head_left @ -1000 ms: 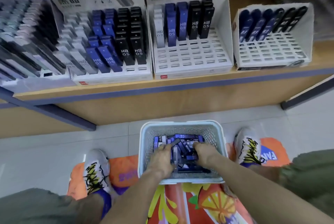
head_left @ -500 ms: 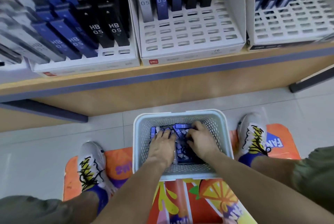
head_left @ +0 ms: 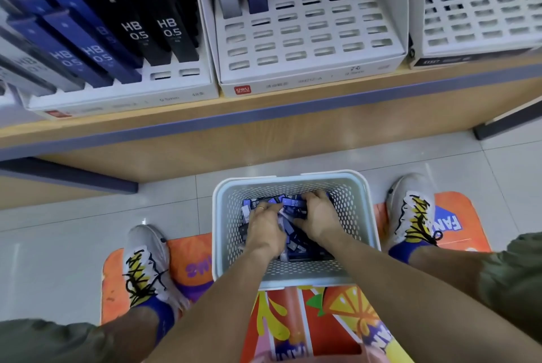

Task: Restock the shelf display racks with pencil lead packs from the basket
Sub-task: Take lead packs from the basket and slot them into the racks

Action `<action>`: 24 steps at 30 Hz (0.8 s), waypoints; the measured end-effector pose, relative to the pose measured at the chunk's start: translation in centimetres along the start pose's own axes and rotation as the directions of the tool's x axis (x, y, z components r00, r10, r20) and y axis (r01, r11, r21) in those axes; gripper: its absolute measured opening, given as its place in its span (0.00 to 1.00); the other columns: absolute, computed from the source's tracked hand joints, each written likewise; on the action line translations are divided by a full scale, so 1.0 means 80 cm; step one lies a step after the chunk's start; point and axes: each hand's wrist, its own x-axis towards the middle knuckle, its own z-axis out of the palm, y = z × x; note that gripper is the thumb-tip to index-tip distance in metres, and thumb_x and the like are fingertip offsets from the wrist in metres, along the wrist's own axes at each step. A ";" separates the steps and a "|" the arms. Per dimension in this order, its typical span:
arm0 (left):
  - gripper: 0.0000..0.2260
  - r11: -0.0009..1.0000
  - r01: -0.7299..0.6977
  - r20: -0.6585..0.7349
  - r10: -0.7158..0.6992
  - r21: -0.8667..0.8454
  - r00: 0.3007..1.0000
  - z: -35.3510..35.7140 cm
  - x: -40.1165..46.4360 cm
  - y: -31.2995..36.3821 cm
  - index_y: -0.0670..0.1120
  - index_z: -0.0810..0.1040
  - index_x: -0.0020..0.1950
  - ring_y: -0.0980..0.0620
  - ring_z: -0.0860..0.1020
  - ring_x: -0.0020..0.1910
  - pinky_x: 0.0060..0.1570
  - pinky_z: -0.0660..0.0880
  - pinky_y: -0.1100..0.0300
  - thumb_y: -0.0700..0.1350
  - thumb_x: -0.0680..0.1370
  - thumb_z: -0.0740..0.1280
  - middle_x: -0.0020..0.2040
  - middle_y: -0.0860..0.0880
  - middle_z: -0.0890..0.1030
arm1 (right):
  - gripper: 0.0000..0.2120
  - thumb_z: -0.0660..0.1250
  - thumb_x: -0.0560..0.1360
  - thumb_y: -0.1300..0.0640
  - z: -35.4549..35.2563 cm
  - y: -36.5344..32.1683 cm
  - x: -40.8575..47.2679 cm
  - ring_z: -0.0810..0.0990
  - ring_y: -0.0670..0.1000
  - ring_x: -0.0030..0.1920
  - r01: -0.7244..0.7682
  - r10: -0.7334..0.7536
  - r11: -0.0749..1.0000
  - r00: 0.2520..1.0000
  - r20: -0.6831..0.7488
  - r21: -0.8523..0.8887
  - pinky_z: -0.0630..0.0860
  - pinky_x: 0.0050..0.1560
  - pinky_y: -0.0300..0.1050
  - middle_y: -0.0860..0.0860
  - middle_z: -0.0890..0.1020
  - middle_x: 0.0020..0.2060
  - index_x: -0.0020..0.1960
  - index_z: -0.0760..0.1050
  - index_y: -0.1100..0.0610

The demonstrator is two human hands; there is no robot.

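The head view looks down on a pale grey perforated plastic basket (head_left: pixel 363 216) standing on the tiled floor between the person's feet, its back edge toward a wooden shelf (head_left: pixel 264 116). A loose heap of slim blue and black pencil lead packs (head_left: pixel 293 241) fills its bottom.

Both hands are down in the heap. The left hand (head_left: pixel 265 230) lies palm-down with its fingers bent into the packs; the right hand (head_left: pixel 319 217) is just beside it, its fingers curled over a blue pack near the far wall. Whether either grip has truly closed on a pack cannot be told, since the fingertips are buried in the pile.

The packs look like thin, stiff plastic cases: light, smooth-faced and probably slippery against one another, so a fistful may fan out or shed a few. A pinch across the narrow long edges, or a squared-up stack held flat between thumb and fingers, seems the safest hold. The leads inside would be brittle, so dropping them is best avoided.

Above, the white slotted display rack (head_left: pixel 311 40) in the middle of the shelf holds only a back row of packs, with many slots open.
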 end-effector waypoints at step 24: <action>0.26 0.542 0.203 0.042 -0.295 -0.815 0.955 -0.007 -0.003 0.000 0.46 0.72 0.71 0.57 0.82 0.53 0.43 0.79 0.69 0.23 0.79 0.61 0.63 0.49 0.79 | 0.12 0.78 0.71 0.55 -0.022 0.000 -0.004 0.83 0.50 0.46 0.007 -0.030 0.979 0.993 0.111 0.205 0.78 0.49 0.41 0.49 0.86 0.44 0.54 0.82 0.53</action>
